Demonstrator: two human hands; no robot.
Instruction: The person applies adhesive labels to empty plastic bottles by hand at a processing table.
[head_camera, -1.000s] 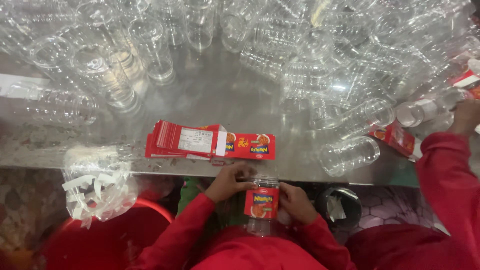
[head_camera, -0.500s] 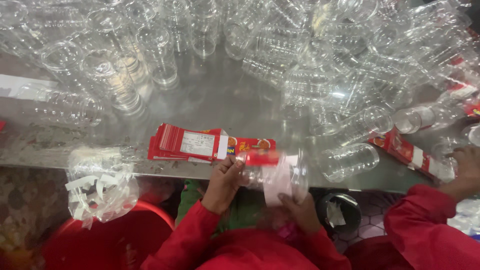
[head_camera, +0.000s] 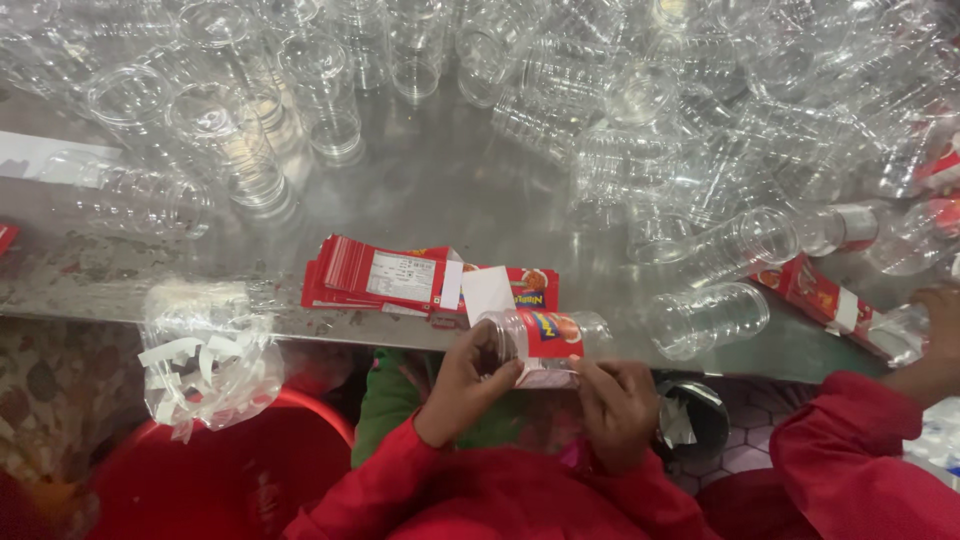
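Left hand (head_camera: 468, 385): fingers curled round the open mouth end of a clear plastic jar (head_camera: 535, 345), gripping it.
Right hand (head_camera: 618, 405): fingers closed against the jar's lower side, pressing at the edge of the red label (head_camera: 552, 335) wrapped on it.
Jar: held on its side just off the near edge of the steel table (head_camera: 430, 190), between both hands.
Red tub (head_camera: 220, 480): low at the left, below the table edge.
Bag of white strips (head_camera: 205, 350): clear, hanging at the table's near edge, left of the hands.
Label stack (head_camera: 400, 280): red sheets lying flat, just beyond the jar.
Co-worker's hand (head_camera: 935, 325): red sleeve, far right, beside another label pile (head_camera: 820, 295).
Empty jars (head_camera: 640, 90): crowded across the far table, some upright, many tipped over.
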